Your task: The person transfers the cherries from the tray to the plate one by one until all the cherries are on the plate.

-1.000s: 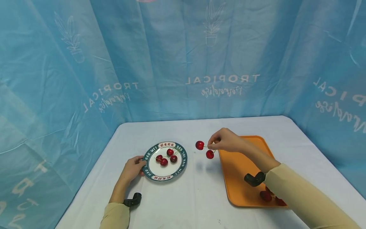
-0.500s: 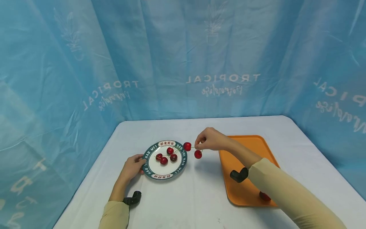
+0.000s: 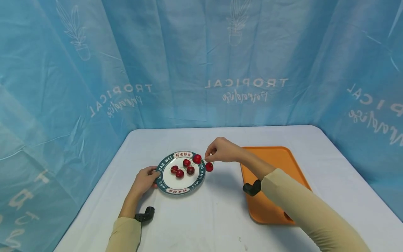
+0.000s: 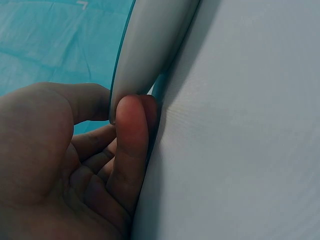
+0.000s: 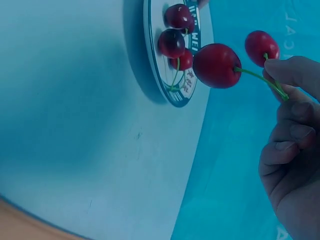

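Pinches the cherry pair (image 5: 217, 66) by its joined stems (image 5: 253, 74) in the right hand (image 3: 223, 150), raised at the right side of the plate (image 3: 184, 182), and grips that rim's left edge in the left hand (image 3: 145, 180); likely light and slippery, so best held stem-end.

Bright red on the held cherries (image 5: 216, 66), green on their stems (image 5: 257, 75), white inside the plate (image 3: 185, 182), deep red on the cherries in it (image 3: 190, 170), blue-green with white letters (image 3: 168, 159) round the rim (image 3: 200, 178), plain orange on the tray (image 3: 283, 161), blue with white words (image 3: 245, 83) and plants (image 3: 235, 24) on the curtain (image 3: 182, 52)
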`<state>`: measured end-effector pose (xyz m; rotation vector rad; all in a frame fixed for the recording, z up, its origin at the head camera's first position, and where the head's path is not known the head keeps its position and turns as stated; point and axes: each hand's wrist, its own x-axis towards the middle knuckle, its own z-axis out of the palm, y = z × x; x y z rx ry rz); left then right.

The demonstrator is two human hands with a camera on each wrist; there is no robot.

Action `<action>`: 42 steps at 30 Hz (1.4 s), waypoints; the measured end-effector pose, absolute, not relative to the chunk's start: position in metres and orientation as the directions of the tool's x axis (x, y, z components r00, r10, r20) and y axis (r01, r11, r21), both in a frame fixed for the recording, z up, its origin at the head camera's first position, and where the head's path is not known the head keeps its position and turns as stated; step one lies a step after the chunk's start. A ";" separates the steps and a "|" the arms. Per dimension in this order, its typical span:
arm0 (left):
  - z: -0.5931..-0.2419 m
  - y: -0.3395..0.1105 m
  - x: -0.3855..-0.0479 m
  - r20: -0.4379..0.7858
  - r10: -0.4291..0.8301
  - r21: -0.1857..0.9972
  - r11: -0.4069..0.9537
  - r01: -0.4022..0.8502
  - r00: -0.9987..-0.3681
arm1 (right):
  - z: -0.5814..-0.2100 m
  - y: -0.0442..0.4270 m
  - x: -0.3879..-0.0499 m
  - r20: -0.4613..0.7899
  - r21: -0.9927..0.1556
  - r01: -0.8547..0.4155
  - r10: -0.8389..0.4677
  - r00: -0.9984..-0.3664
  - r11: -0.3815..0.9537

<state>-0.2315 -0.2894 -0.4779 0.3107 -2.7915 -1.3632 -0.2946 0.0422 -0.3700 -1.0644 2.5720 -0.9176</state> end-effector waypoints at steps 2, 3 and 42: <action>-0.477 -0.290 -0.231 -0.070 -0.187 0.781 0.601 -0.170 -0.980 | -0.370 0.038 -0.295 0.036 -0.624 -0.563 -0.699 -0.714 0.543; -0.477 -0.290 -0.231 -0.070 -0.187 0.779 0.603 -0.171 -0.980 | -0.370 0.035 -0.295 0.030 -0.627 -0.558 -0.700 -0.714 0.543; -0.481 -0.292 -0.233 -0.077 -0.179 0.797 0.580 -0.168 -0.981 | -0.424 -0.035 -0.296 -0.047 -0.748 -0.430 -0.686 -0.726 0.506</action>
